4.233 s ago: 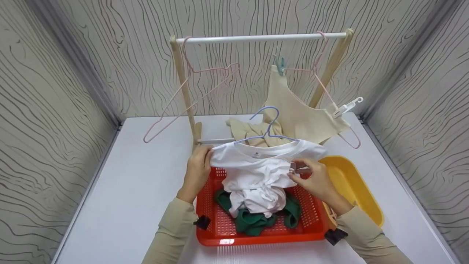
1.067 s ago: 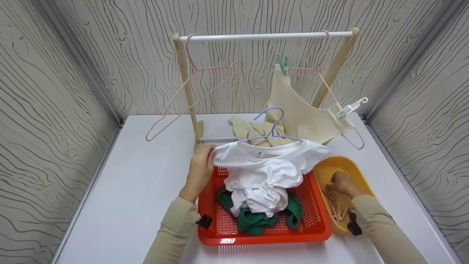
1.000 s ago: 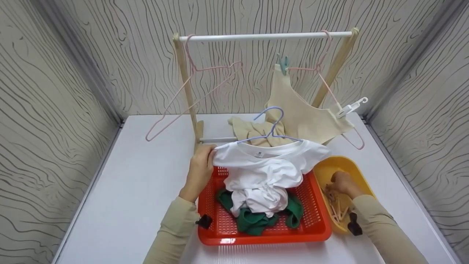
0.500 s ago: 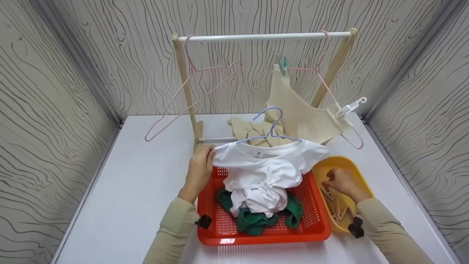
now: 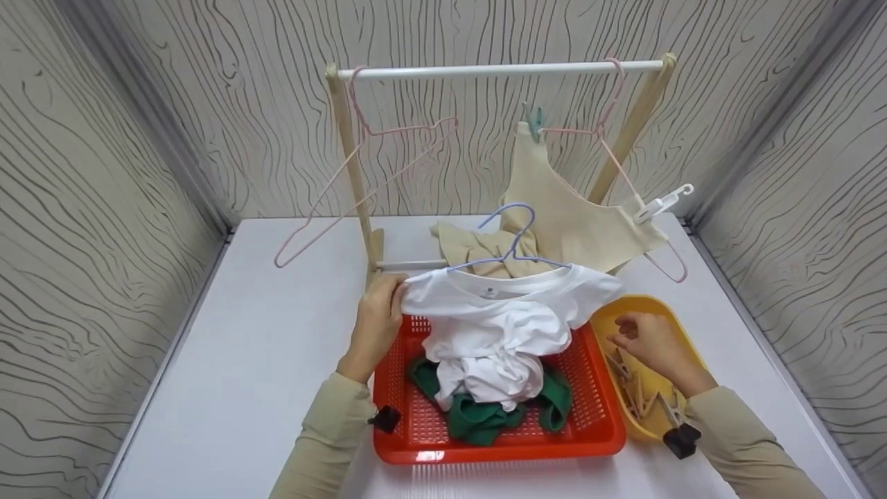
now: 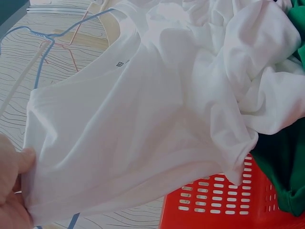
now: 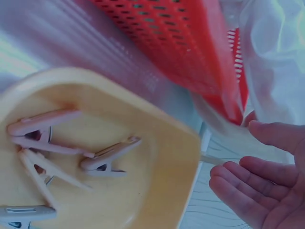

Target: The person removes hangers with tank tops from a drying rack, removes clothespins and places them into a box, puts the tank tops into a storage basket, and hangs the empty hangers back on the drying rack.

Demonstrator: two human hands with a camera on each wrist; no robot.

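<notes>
A white T-shirt (image 5: 478, 322) hangs over a lilac wire hanger (image 5: 532, 216) whose hook stands free above the neckline. My left hand (image 5: 378, 312) pinches the shirt's left sleeve with thumb and fingers; in the left wrist view the sleeve (image 6: 95, 148) stretches out from the fingertips. The shirt's lower part lies bunched on green cloth (image 5: 478, 419) in the red basket (image 5: 499, 454). My right hand (image 5: 655, 343) hovers over the yellow tray (image 5: 617, 315), fingers loosely bent. The right wrist view shows its thumb apart from the fingers, nothing between them. Several clothespins (image 7: 102, 160) lie in the tray.
Behind stands a rack with a white rail (image 5: 485, 71). A bare pink hanger (image 5: 326, 190) hangs at its left. At its right, a beige top (image 5: 568, 215) hangs from another pink hanger, held by a teal clip (image 5: 536, 125) and a white clip (image 5: 658, 204).
My right hand has left the shirt's right side, dipped among the clothespins in the yellow tray, then come up slightly with fingers loosened. My left hand keeps its hold on the sleeve.
</notes>
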